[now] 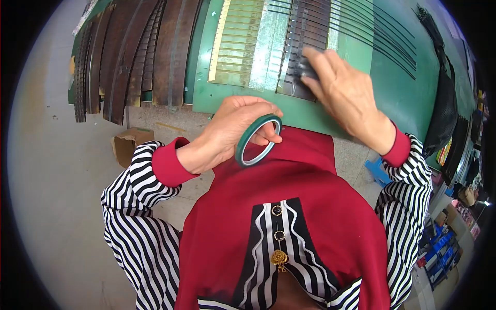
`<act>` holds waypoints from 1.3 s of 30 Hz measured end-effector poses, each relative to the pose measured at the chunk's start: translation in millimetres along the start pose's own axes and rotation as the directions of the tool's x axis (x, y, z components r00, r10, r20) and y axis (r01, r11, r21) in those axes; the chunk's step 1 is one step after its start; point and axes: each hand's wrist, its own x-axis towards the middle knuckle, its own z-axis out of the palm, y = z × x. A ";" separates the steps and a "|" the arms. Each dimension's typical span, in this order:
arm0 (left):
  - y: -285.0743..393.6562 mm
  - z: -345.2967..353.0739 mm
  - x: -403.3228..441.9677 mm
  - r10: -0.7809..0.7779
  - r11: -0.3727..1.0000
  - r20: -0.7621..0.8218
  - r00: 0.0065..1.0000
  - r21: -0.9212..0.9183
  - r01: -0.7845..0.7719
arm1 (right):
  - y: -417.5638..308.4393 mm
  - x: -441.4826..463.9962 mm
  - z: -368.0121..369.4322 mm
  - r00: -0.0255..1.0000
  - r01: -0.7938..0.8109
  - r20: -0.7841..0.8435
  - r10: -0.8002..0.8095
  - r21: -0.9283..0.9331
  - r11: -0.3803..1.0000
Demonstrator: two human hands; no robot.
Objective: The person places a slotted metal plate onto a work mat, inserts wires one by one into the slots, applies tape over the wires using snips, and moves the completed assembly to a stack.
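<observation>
A roll of green tape (245, 138) hangs around the fingers of my left hand (232, 124), tilted over my lap at the green table's near edge. The left fingertips are pinched together near the top of the ring; whether they hold a piece of tape is unclear. My right hand (346, 90) is bent over a dark plate (294, 89), its thumb and fingers closing around a small dark thing (308, 70) that is blurred. Thin black strands (356, 20) run in parallel across the plate. Left of it lies a slotted, pale metal board (232, 67).
Several long brown slotted strips (121, 62) lie at the table's left, some overhanging its edge. A bundle of black strands (439, 77) lies along the right side. Below are a cardboard box (126, 147) and a blue object (378, 173).
</observation>
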 end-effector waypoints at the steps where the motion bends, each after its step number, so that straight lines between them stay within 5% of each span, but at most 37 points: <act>1: -0.5 0.3 0.4 0.000 1.000 -0.002 1.000 -0.008 0.000 | 1.1 -1.1 6.4 0.993 0.077 -0.077 -0.089 -0.146 0.986; 17: -0.1 1.0 -0.6 -0.003 1.000 0.009 1.000 -0.027 0.003 | -13.6 -10.6 24.1 0.945 0.317 -0.100 -0.311 0.056 0.947; 22: 4.7 2.2 -8.2 0.045 0.996 0.095 0.994 -0.087 -0.036 | -0.4 -10.8 20.1 0.945 0.268 -0.250 -0.208 0.237 0.934; 25: 11.4 12.7 -19.8 0.261 0.965 0.154 0.953 -0.010 -0.263 | -5.0 -13.5 3.0 0.976 -0.180 0.054 0.213 0.751 0.635; 26: 11.4 14.9 -20.2 0.268 0.963 0.153 0.951 -0.012 -0.270 | -5.7 -13.4 -1.7 0.977 -0.175 0.050 0.208 0.748 0.640; 29: 13.6 20.3 -21.0 0.391 0.914 0.172 0.904 0.038 -0.403 | -8.0 -10.9 -13.8 0.962 -0.256 0.227 0.149 0.942 0.216; 33: 7.1 27.4 -17.5 0.462 0.873 0.143 0.876 0.105 -0.477 | -13.1 -8.8 -21.3 0.971 -0.211 0.188 0.150 0.965 0.159; 38: 4.5 28.2 -17.6 0.457 0.865 0.161 0.875 0.149 -0.480 | -11.9 -9.7 -6.2 0.987 -0.070 0.013 0.159 0.930 0.360; 39: 5.8 26.3 -20.2 0.404 0.899 0.157 0.901 0.112 -0.423 | -11.9 -11.2 -6.3 0.988 0.044 -0.114 0.104 0.853 0.520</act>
